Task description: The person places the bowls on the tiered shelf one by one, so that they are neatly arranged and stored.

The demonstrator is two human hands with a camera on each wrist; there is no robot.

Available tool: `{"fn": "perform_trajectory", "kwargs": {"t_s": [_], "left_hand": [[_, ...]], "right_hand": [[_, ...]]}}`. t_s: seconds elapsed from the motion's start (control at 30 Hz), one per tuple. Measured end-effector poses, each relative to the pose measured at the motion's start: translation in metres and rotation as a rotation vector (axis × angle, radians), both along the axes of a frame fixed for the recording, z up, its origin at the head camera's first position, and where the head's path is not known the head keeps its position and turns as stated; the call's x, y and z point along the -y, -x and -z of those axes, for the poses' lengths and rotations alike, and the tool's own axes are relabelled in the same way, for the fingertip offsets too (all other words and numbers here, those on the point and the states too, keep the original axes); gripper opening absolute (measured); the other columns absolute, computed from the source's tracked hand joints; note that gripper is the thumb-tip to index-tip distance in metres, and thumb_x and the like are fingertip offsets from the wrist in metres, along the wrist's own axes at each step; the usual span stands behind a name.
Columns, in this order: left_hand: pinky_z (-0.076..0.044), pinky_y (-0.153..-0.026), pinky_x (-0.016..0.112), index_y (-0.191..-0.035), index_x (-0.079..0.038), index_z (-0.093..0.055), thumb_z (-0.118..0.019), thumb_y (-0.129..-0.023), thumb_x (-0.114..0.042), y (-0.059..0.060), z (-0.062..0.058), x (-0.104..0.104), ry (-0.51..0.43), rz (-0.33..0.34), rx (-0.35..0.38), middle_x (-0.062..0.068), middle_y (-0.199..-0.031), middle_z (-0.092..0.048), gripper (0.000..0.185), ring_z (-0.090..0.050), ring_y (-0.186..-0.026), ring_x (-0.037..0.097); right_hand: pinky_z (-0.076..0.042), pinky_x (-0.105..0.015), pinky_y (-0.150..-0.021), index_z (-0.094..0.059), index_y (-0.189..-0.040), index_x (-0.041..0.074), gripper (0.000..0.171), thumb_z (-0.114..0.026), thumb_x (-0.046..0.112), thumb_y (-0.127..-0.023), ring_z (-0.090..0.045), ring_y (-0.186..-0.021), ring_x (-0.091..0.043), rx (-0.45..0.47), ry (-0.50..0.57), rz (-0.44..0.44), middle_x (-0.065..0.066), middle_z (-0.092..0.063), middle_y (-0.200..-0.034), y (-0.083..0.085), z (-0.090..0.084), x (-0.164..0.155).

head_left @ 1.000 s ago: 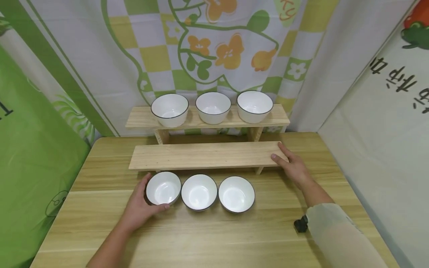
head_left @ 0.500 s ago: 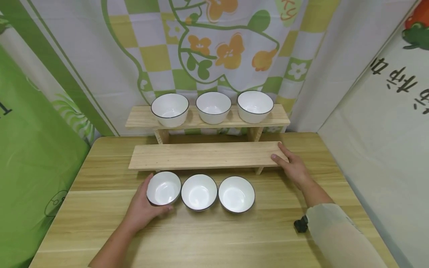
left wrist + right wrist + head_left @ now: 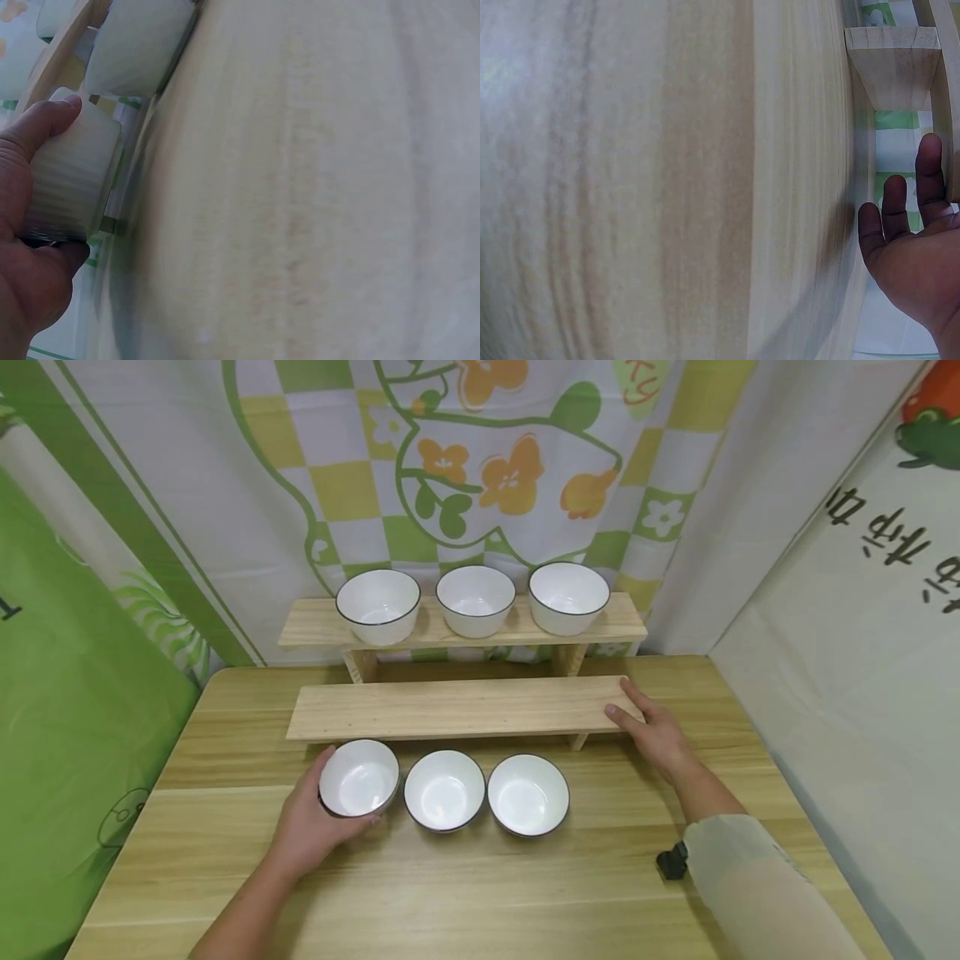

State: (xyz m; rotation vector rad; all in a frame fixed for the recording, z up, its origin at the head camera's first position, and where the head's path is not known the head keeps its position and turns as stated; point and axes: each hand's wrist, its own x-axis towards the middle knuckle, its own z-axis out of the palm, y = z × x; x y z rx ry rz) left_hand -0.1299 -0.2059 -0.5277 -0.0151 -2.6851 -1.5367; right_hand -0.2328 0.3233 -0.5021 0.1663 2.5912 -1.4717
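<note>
- Left hand [image 3: 303,831]: fingers curled round the left bowl [image 3: 360,781], mouth up, white, dark-rimmed, before the lower shelf [image 3: 450,710].
- Middle bowl [image 3: 445,791], right bowl [image 3: 528,796]: alike, just to its right.
- Upper shelf [image 3: 307,622], behind: bears three bowls [image 3: 476,610].
- Lower shelf: pale wood, lengthwise left to right.
- Right hand [image 3: 660,735]: fingers extended, touching its right end.

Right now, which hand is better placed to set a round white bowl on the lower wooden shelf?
Likely the left hand: it grips the leftmost front bowl, while the right hand touches the shelf.
</note>
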Motion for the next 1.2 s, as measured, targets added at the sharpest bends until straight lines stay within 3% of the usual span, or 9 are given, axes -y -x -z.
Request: {"fn": "perform_trajectory", "kwargs": {"t_s": [0.3,0.7,1.2], "left_hand": [[-0.04,-0.11,0.056,-0.163,-0.008,-0.029,-0.103,-0.062,-0.029,0.003,-0.02,0.001,-0.011,0.012,-0.012,0.022,-0.157,-0.041,0.127,-0.048,-0.136,0.04],[-0.039,-0.111,0.055,-0.164,-0.013,-0.028,-0.103,-0.062,-0.033,0.008,-0.045,-0.009,-0.031,0.028,0.028,0.02,-0.158,-0.042,0.127,-0.047,-0.139,0.037],[-0.038,-0.112,0.054,-0.164,-0.01,-0.027,-0.103,-0.062,-0.037,0.023,-0.055,-0.021,-0.041,0.073,0.028,0.017,-0.159,-0.041,0.13,-0.048,-0.138,0.035]], "right_hand": [[-0.014,-0.063,-0.123,-0.019,-0.165,0.037,0.088,-0.064,0.066,-0.095,-0.004,-0.157,-0.042,-0.001,-0.007,-0.01,-0.014,-0.008,-0.172,0.0,-0.001,-0.002],[-0.014,-0.062,-0.123,-0.018,-0.165,0.037,0.088,-0.063,0.067,-0.095,-0.004,-0.157,-0.042,0.003,-0.015,-0.013,-0.013,-0.008,-0.172,0.0,0.0,-0.003],[-0.014,-0.063,-0.123,-0.019,-0.165,0.038,0.087,-0.061,0.068,-0.095,-0.005,-0.157,-0.041,-0.009,-0.04,-0.024,-0.008,-0.009,-0.172,0.0,0.001,-0.003]]}}
